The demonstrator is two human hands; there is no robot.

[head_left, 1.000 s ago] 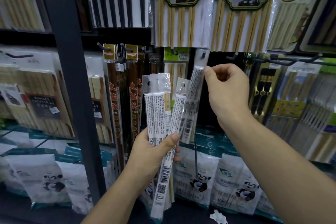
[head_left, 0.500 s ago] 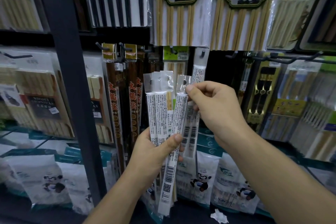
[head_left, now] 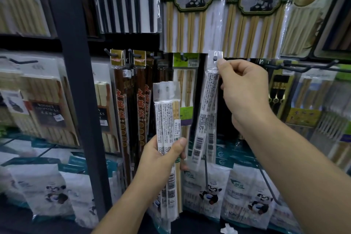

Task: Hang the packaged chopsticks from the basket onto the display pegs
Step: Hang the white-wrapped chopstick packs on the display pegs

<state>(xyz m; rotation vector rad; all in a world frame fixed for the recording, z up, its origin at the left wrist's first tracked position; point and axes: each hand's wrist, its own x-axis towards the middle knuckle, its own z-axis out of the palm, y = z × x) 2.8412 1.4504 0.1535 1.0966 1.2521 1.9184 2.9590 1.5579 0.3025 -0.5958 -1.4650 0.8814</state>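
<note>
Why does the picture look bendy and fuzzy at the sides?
Head view: the wide lens bends the dark post and the sides; panda bags lower left are blurry; the packet in the right hand and the bundle in the left hand look sharpest.

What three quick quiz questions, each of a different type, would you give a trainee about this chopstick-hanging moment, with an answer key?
1. True or false: the left hand grips a bundle of long clear-plastic chopstick packs.
2. The right hand pinches the narrow clear-plastic chopstick pack with a white printed label at its: A) top header, B) middle, C) bottom barcode end.
3. Fill in: the sticks in the white-backed pack on the top row, left of the pale bamboo sets, are ____ in colour.
Key: 1 true; 2 A; 3 black.
</note>
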